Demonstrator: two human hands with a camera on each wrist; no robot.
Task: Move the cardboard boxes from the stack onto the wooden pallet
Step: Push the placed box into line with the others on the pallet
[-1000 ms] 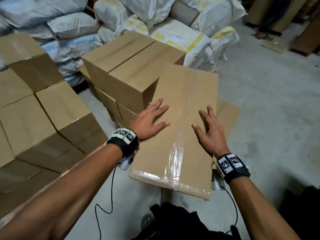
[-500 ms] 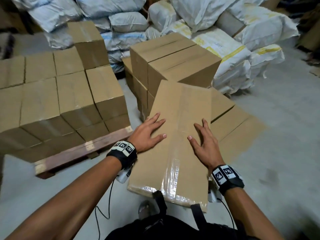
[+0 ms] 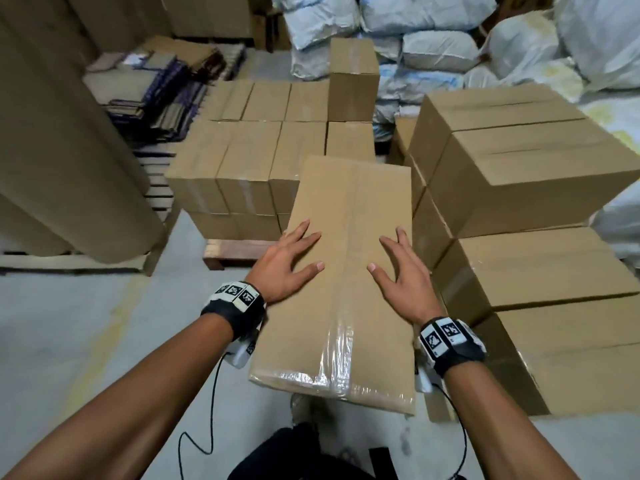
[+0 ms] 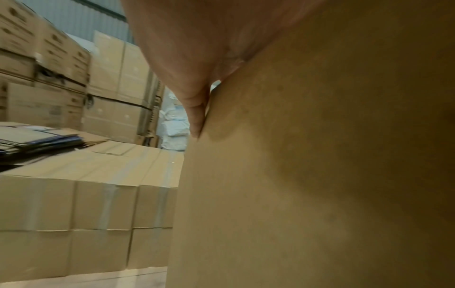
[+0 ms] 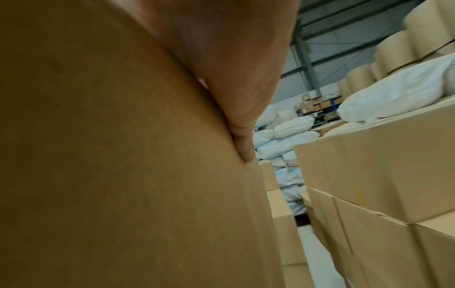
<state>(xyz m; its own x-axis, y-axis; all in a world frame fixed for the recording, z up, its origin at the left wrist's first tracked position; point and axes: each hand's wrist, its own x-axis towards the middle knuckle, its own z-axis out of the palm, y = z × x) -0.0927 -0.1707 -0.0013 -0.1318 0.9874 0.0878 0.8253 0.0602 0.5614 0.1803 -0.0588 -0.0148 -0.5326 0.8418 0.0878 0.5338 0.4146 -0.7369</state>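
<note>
Our left hand and right hand press flat, fingers spread, on the two long sides of the box we carry. Its long way points to 12 o'clock. The wooden pallet waits at 11 o'clock, nearer our left hand; the stack is at 3 o'clock.

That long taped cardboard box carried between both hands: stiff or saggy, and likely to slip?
The long taped brown cardboard box probably stays stiff: its edges look straight, unsagging. It may be fairly light, since the left hand and right hand carry it with spread fingers at its sides. The glossy tape could be slippery.
</note>
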